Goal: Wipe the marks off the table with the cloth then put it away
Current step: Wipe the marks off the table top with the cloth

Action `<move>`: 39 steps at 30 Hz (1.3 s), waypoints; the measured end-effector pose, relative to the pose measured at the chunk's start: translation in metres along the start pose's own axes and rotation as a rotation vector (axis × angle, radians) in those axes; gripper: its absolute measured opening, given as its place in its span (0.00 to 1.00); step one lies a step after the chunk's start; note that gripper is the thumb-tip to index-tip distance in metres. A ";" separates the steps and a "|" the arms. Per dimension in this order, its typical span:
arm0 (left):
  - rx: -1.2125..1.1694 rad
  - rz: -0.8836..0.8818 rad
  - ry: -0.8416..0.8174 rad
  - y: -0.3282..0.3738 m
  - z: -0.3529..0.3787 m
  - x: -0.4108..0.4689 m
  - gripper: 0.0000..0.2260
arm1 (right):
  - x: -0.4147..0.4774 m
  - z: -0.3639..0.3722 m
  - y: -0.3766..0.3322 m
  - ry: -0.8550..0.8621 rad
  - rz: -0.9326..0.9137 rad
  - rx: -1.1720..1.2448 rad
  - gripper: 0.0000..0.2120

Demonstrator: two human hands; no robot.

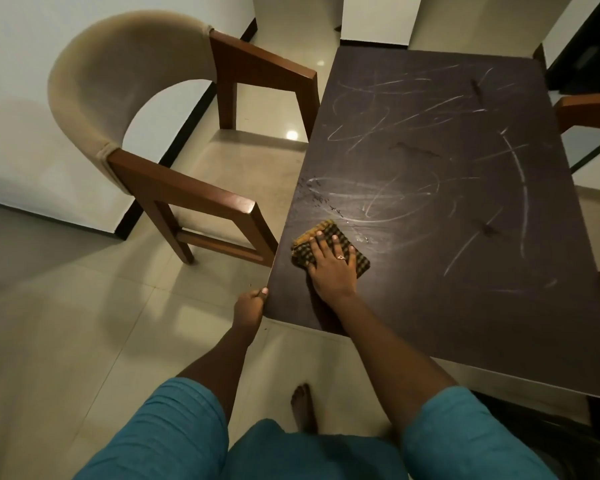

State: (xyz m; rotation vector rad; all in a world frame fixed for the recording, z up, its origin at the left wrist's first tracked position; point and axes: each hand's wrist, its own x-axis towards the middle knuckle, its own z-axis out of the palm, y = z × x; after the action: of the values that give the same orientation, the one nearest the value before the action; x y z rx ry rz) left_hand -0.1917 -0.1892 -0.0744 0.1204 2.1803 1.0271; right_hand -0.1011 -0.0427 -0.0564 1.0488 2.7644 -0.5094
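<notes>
A dark brown table point(465, 306) fills the right half of the view, covered with pale scribbled marks point(388, 199) across its middle and far end. A folded brown-and-yellow checked cloth point(326, 233) lies flat near the table's near left corner. My right hand point(333, 265) presses on top of the cloth with fingers spread, a ring on one finger. My left hand point(252, 303) grips the table's left edge close to the near corner, thumb on top.
A beige upholstered chair with wooden arms point(174, 188) stands tight against the table's left side. Parts of other chairs point(589, 109) show along the right edge. The floor is glossy beige tile, and my bare foot point(303, 407) stands under the table's near edge.
</notes>
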 end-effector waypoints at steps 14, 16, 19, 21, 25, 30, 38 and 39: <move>-0.049 -0.073 0.073 0.014 0.003 0.008 0.19 | -0.078 0.026 0.013 -0.102 -0.476 -0.157 0.26; 0.096 0.007 0.068 0.025 0.006 0.011 0.18 | -0.085 0.022 0.033 -0.107 -0.466 -0.179 0.27; 0.157 0.046 0.055 0.041 0.012 0.010 0.17 | -0.094 0.019 0.058 -0.081 -0.410 -0.176 0.28; 0.160 0.055 0.042 0.048 0.018 0.015 0.17 | -0.096 0.015 0.064 -0.067 -0.368 -0.163 0.28; 0.089 0.058 0.039 0.059 0.029 0.028 0.16 | -0.092 0.012 0.061 -0.086 -0.341 -0.154 0.28; -0.181 0.013 0.110 0.065 0.031 0.033 0.16 | -0.054 0.004 0.048 -0.079 -0.314 -0.156 0.28; -0.083 0.044 0.114 0.089 0.032 0.058 0.15 | 0.043 -0.017 0.021 -0.133 -0.278 -0.108 0.32; -0.054 0.059 0.128 0.094 0.034 0.061 0.14 | 0.055 -0.019 0.021 -0.127 -0.288 -0.096 0.33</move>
State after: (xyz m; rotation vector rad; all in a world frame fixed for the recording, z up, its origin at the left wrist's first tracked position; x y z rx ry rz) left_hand -0.2346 -0.0813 -0.0578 0.0967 2.2730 1.1541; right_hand -0.1288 0.0128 -0.0579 0.5792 2.8061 -0.4544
